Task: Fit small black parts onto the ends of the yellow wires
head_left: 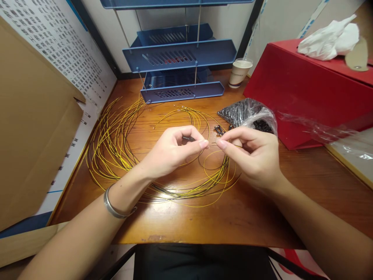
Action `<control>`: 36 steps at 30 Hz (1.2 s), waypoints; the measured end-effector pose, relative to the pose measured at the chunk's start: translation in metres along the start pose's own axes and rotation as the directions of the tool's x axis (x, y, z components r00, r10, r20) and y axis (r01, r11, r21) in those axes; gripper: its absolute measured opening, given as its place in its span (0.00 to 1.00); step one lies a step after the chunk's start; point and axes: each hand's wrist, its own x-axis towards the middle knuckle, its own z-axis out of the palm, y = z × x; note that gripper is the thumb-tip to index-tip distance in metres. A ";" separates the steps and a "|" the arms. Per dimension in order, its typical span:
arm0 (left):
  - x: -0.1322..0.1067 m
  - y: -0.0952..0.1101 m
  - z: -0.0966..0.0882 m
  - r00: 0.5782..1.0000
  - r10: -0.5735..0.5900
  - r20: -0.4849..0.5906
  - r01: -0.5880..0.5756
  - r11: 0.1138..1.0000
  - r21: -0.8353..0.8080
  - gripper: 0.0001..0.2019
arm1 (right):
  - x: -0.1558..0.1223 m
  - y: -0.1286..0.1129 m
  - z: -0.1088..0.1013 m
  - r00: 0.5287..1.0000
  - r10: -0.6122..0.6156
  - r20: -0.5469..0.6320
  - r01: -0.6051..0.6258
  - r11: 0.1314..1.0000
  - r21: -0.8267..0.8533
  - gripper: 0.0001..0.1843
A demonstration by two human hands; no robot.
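My left hand [177, 149] is closed, thumb and forefinger pinched on something too small to make out. Behind its fingers a bit of something dark shows. Facing it across a small gap, my right hand [253, 155] pinches a thin wire [213, 144], whose short dark end points toward the left fingertips. Below and around both hands lies a loose coil of yellow and black wires [201, 191], spreading left into a larger bundle [112, 144]. Just beyond the right fingertips are several small black parts [218, 130].
A clear plastic bag [247, 111] of black parts lies behind my right hand. Farther back stand a paper cup [240, 73] and a blue tiered tray rack [180, 56]. On the right is a red box [303, 85] with white tissue [328, 39]; cardboard [35, 124] stands left.
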 end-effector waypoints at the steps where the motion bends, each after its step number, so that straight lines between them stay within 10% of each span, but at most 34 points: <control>1: 0.000 0.000 0.000 1.000 0.002 -0.002 -0.002 1.000 -0.002 0.10 | 0.000 0.000 0.000 1.000 0.000 0.000 0.000 1.000 0.000 0.06; 36: 0.000 0.004 0.000 0.997 -0.026 0.075 0.020 0.997 0.080 0.13 | 0.000 0.001 -0.001 0.999 -0.045 -0.001 0.045 0.999 0.026 0.04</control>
